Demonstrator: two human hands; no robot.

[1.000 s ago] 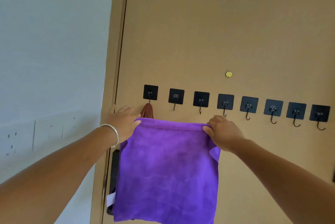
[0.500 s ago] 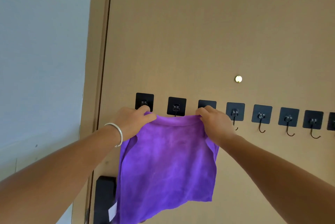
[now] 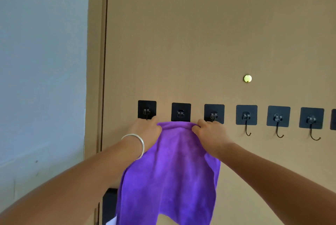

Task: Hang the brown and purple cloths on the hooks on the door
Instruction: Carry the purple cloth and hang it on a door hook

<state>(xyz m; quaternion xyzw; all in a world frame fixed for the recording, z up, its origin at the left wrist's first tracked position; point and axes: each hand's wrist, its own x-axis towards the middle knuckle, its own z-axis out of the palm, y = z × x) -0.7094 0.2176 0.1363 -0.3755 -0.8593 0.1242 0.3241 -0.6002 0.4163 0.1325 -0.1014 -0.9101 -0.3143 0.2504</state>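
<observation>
Held the purple cloth (image 3: 172, 170) up flat against the door (image 3: 200, 33), top edge bunched just under the second hook (image 3: 181, 112) from the left, at about 12 o'clock from the cloth's middle. Gripped that edge with both hands: left hand (image 3: 145, 132) curled round the left corner at about 10 o'clock, a bracelet (image 3: 135, 144) on its wrist, knuckles right below the first hook (image 3: 147, 110); right hand (image 3: 211, 133) pinching the right corner at about 2 o'clock, fingertips touching the lower rim of the third hook (image 3: 214, 114). Neither hand free, neither holding anything else. Let the rest of the cloth hang loose toward 6 o'clock, past a dark door handle (image 3: 109, 204) at the lower left. Saw no brown cloth here; possibly hidden behind the left hand and the purple one, cannot tell. Left three more hooks bare out toward 3 o'clock, with a small brass peephole (image 3: 247, 78) above them. Judged the step in hand as hanging the purple cloth, seemingly on the second hook, whose prong was covered by the bunched edge; whether the fabric had caught on it could not be told. Called next for lifting the edge slightly, pushing fabric over the upturned tip, easing down until the prong took the weight, then loosening both hands one at a time to check the hold.
</observation>
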